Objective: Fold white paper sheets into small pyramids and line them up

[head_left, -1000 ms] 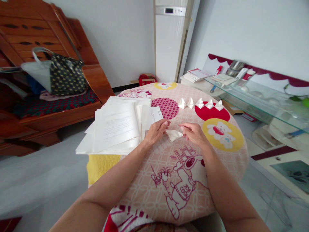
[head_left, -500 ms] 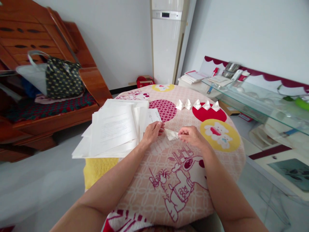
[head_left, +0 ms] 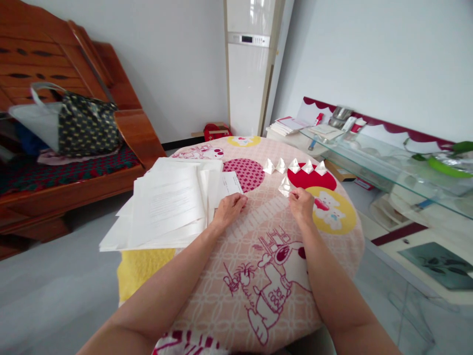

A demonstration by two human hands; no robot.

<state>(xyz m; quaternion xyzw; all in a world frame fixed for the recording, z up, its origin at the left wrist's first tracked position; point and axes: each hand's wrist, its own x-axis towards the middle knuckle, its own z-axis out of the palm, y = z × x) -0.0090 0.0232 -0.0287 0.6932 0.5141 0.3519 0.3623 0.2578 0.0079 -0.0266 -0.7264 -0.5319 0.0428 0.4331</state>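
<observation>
My right hand (head_left: 301, 204) is pinching a folded paper piece (head_left: 285, 187) just short of the row of folded pieces (head_left: 294, 166) lying beyond it. My left hand (head_left: 229, 208) is resting empty, loosely curled, beside the paper stack (head_left: 166, 202).

I'm at home, in a living room; carved wooden bench (head_left: 70, 183) with a handbag (head_left: 86, 125); floor-standing air conditioner (head_left: 246, 88); cartoon tablecloth (head_left: 254, 231).

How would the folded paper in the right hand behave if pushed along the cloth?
Probably very light: the right hand merely pinches the folded paper. Its creases likely keep it stiffish, yet crushable. On the cloth it would likely topple, not roll.
</observation>
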